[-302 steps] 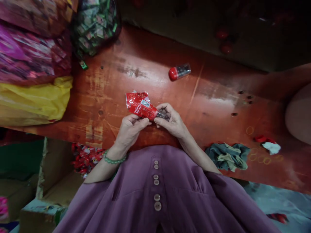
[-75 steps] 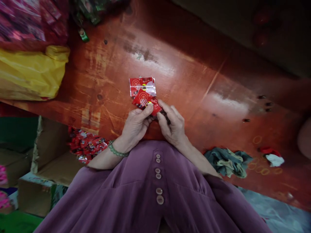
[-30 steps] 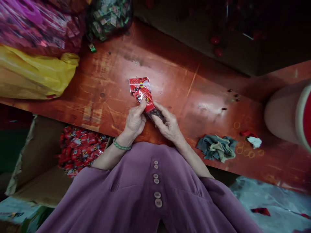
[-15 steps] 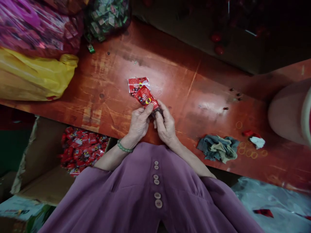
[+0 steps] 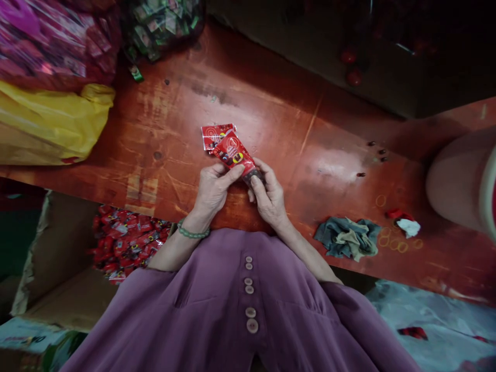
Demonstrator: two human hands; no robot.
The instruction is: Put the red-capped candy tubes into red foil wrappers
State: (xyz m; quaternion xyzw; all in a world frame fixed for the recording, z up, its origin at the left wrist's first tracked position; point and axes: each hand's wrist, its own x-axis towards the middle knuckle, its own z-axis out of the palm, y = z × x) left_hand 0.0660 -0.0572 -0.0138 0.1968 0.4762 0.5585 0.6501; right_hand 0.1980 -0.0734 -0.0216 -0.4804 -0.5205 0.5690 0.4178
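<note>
Between both hands is a small red printed packet (image 5: 234, 149), tilted, with a dark lower end. My left hand (image 5: 215, 188) pinches its left edge, thumb laid on the front. Closed on the dark lower end is my right hand (image 5: 268, 192), with its thumb across the front and fingers behind. Another red packet (image 5: 211, 137) lies flat on the table just beyond, partly covered by the held one. What the fingers behind the packet do is hidden.
On the reddish table (image 5: 186, 181) lie a crumpled cloth (image 5: 347, 237), rubber bands (image 5: 399, 244) and small dark beads (image 5: 382, 152). A pale bucket (image 5: 461, 178) stands right. Left are a yellow bag (image 5: 50, 124), filled bags and, below, a cardboard box (image 5: 62, 248) of red packets (image 5: 127, 240).
My left hand has shifted slightly left and opened the gap between the hands, so more of the held packet's front shows. The right hand moved a little to the right.
</note>
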